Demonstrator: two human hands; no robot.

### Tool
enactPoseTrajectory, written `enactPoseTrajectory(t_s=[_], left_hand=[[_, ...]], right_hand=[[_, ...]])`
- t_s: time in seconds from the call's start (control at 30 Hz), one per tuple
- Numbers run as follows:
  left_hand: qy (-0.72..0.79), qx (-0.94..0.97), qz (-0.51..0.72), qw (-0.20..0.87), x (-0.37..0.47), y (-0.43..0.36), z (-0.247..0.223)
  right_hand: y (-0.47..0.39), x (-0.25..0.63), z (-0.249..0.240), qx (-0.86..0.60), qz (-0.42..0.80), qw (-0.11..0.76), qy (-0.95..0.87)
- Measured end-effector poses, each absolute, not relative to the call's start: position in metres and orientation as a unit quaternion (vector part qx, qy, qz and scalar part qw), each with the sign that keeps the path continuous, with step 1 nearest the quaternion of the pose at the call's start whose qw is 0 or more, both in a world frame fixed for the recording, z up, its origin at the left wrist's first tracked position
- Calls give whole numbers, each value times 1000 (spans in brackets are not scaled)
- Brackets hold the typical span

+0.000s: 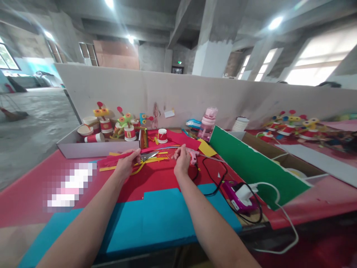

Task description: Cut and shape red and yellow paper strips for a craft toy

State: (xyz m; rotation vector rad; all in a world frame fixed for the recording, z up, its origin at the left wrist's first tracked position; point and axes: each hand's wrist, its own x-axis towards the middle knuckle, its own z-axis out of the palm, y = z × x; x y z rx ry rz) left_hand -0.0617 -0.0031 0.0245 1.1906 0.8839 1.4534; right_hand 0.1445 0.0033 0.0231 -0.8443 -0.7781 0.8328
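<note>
Above the red work surface, my left hand (128, 162) is closed on red paper strips (110, 160), which stick out to its left. A thin strip runs from near its fingertips towards my right hand (182, 159), whose fingers are curled together; what lies in them is too small to make out. Between the hands lie scissors (149, 155) with open blades, on and beside several yellow paper strips (157, 160). A pink glue gun (193, 157) rests just right of my right hand. Behind the hands stands a red and white paper cup (162, 136).
A white box (97, 149) with several paper-cup figures stands at the left. Blue card (156, 219) covers the front edge. At right are a purple power strip (241, 199) with cables, a green-sided box (251, 163) and a pink bottle (208, 123). A white partition (178, 93) stands behind.
</note>
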Motion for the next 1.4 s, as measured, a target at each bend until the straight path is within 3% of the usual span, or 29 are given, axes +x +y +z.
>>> enactPoseTrajectory(t_s=[0.1, 0.23, 0.3, 0.47, 0.63, 1.23, 1.4], left_hand=[[348, 463, 629, 519, -61, -4, 25], [319, 480, 592, 563, -50, -10, 20], [312, 509, 552, 582, -44, -13, 17], [323, 572, 494, 570, -39, -15, 11], [349, 582, 504, 534, -41, -11, 9], [411, 479, 604, 487, -83, 5, 21], [392, 431, 680, 445, -97, 7, 25]], right_hand=[[1, 145, 22, -388, 435, 707, -401], [-13, 124, 17, -341, 597, 471, -552], [-19, 112, 13, -330, 613, 430, -575], [-16, 104, 2, -389, 515, 515, -564], [-7, 115, 0, -389, 443, 513, -624], [4, 141, 6, -431, 392, 575, -575], [6, 151, 11, -452, 422, 620, -483]])
